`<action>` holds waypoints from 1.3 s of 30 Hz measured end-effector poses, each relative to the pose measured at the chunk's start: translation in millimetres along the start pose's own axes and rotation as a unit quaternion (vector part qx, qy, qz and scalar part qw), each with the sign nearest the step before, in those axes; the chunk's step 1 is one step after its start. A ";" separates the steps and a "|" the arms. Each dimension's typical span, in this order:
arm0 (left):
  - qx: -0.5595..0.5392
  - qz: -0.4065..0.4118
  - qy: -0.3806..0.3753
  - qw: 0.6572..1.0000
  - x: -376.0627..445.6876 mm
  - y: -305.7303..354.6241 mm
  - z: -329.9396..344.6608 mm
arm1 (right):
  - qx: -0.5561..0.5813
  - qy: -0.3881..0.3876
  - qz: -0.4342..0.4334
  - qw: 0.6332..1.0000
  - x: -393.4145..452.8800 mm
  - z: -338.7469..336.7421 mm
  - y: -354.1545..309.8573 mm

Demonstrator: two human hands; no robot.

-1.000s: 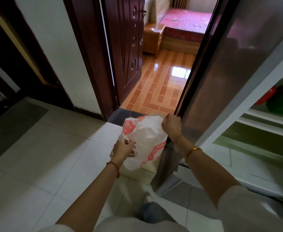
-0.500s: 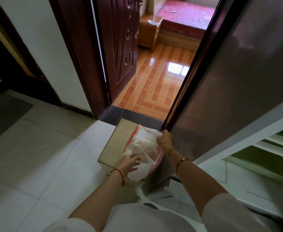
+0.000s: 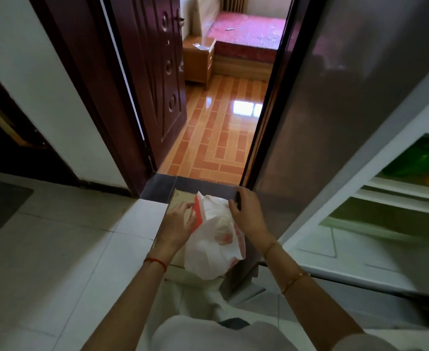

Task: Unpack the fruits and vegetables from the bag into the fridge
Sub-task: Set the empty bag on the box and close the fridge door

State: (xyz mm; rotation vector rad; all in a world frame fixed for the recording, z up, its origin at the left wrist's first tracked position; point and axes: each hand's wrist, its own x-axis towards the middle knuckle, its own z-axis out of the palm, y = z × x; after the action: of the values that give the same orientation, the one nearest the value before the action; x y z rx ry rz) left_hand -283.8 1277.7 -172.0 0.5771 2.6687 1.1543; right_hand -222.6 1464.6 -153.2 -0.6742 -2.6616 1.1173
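A white plastic bag (image 3: 209,252) with red print is seen resting on a low wooden box (image 3: 176,202) on the floor, just beside the open fridge door (image 3: 335,110). Something pale and reddish is made out through the plastic; what it is cannot be told. The bag's red-edged rim is touched on the left by the left hand (image 3: 179,224), its fingers loosely bent against the plastic; a firm grip cannot be confirmed. The right hand (image 3: 247,211) is held over the bag's upper right side, fingers fairly straight and spread, nothing clasped. A red string is worn on the left wrist, gold bangles on the right forearm. At the far right, fridge shelves (image 3: 396,196) are seen, with something green (image 3: 418,160) lying on one. Beyond the box, a dark wooden door (image 3: 155,79) stands open onto orange floor tiles (image 3: 216,138).
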 end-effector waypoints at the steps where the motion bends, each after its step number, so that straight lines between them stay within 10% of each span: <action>1: 0.008 0.028 0.007 1.000 -2.9 3.4 -8.3 | -0.002 0.012 -0.005 1.000 -8.5 -3.6 -2.9; 19: 0.047 0.298 -0.082 0.950 -103.1 46.4 -54.6 | -0.073 0.218 0.116 0.966 -252.2 -63.1 -14.9; 39: 0.000 0.469 -0.273 0.840 -324.9 214.4 86.8 | -0.112 0.411 0.317 0.847 -566.1 -155.7 67.9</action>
State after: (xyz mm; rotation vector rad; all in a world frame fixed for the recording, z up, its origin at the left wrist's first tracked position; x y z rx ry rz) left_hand 98.3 1333.6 -72.1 1.9951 1.8463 0.9100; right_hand 350.7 1337.7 -85.5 -1.7005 -1.8367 0.4060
